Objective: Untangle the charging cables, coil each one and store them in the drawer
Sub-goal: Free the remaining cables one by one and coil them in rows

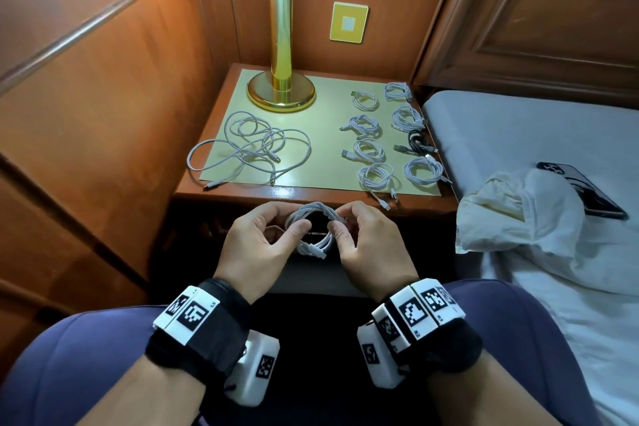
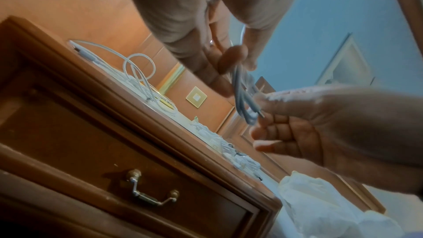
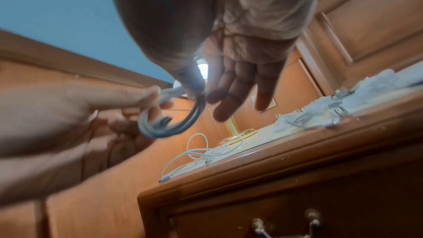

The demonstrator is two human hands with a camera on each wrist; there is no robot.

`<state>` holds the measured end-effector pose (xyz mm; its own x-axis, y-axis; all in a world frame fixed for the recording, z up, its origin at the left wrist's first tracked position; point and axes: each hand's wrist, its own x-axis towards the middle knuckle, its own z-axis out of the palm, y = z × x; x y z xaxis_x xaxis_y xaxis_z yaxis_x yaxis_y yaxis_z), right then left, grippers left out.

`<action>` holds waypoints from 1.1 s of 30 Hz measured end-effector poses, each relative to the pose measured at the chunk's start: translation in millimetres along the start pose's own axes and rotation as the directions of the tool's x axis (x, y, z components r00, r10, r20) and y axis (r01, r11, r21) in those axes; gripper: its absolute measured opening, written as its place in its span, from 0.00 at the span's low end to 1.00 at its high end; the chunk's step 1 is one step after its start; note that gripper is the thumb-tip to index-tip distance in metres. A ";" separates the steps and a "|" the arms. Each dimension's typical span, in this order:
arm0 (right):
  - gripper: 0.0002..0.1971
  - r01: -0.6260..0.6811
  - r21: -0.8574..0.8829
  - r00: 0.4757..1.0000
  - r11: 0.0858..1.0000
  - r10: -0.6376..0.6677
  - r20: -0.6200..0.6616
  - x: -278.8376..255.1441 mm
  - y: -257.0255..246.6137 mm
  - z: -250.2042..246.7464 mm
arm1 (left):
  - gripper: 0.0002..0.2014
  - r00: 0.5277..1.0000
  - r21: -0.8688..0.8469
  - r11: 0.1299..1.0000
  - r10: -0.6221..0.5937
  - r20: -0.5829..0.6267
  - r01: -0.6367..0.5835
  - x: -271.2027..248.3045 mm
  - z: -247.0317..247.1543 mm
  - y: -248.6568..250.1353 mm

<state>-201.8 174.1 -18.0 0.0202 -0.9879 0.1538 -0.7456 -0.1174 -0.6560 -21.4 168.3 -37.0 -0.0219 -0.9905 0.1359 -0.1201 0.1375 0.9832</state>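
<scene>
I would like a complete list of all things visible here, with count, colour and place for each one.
held cable coil: one, white, between both hands before the nightstand
loose cables: white tangle, count unclear, mat's left
coiled cables: seven white, one black, mat's right
mat: one, pale yellow, on nightstand
lamp: one, gold, mat's rear
drawer: one, brown, shut
wall plate: one, yellow
phone: one, dark, on bed
cloth: one, white, on bed
left hand: pinches coil
right hand: pinches coil

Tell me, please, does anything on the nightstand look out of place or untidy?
Yes: the loose tangle of white cables sprawls over the left side, while the coiled cables lie in tidy rows on the right. One coil's plugs overhang the mat's front edge.
</scene>
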 end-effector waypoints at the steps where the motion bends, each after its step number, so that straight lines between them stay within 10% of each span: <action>1: 0.03 -0.016 0.025 0.999 1.000 0.015 0.033 1.1 1.7 -0.9 | 0.06 1.000 0.000 1.000 -0.014 0.011 0.014 0.9 -2.7 -0.9; 14: 0.07 -0.272 0.369 0.948 0.889 0.181 0.263 3.1 1.7 0.5 | 0.07 0.989 -0.135 0.980 -0.149 0.006 0.148 3.7 -6.5 -3.4; 23: 0.07 -0.278 0.193 0.950 0.941 0.239 0.204 75.2 -5.9 -25.3 | 0.08 0.985 -0.124 0.978 -0.169 -0.017 0.166 57.1 -5.5 8.1; 29: 0.16 -0.422 0.028 0.900 0.906 0.415 0.135 120.2 22.8 -16.9 | 0.13 0.992 0.591 0.803 -0.120 0.029 0.079 119.1 -25.4 -11.9; 33: 0.16 -0.422 -0.118 0.889 0.899 0.436 0.142 140.9 27.6 -2.3 | 0.14 0.991 0.715 0.697 -0.128 0.042 0.060 141.1 -24.2 -20.4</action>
<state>-221.0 31.9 -12.7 -0.2125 -0.9436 -0.2540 -0.7571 0.3233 -0.5676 2.0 25.6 -34.9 -0.0480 -0.9988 0.0034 -0.7942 0.0402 0.6063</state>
